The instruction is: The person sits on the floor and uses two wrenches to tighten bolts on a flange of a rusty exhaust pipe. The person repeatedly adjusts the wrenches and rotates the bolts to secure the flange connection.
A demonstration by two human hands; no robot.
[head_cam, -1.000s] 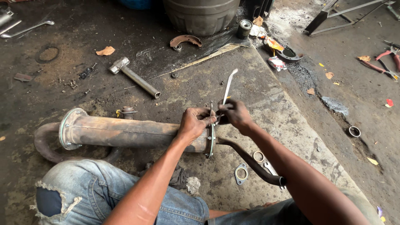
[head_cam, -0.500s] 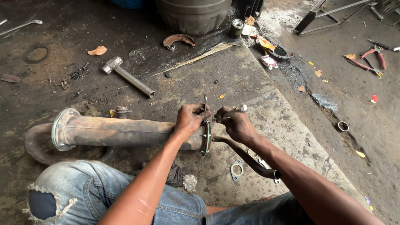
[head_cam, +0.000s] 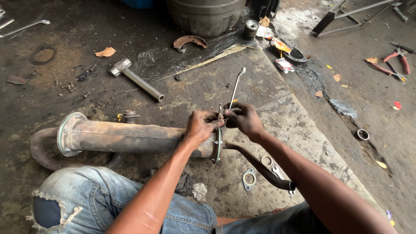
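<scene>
A rusty exhaust pipe (head_cam: 130,138) lies across the concrete floor in front of my knees, with a round flange (head_cam: 217,146) at its right end. My left hand (head_cam: 200,126) grips the pipe's end right at that flange. My right hand (head_cam: 243,118) is closed around a slim metal wrench (head_cam: 236,88) whose handle sticks up and away from me; its lower end sits at the flange top. A thinner curved pipe (head_cam: 260,167) runs from the flange toward my right leg.
A hammer (head_cam: 135,79) lies on the floor beyond the pipe. A gasket (head_cam: 249,179) and a ring (head_cam: 266,161) lie near the thin pipe. Red pliers (head_cam: 396,60) sit far right, a brake shoe (head_cam: 190,41) and a dark drum (head_cam: 206,15) at the back.
The wrench handle pointed up, dropped flat to the right half a second ago, and now stands up again. Both hands stayed at the flange.
</scene>
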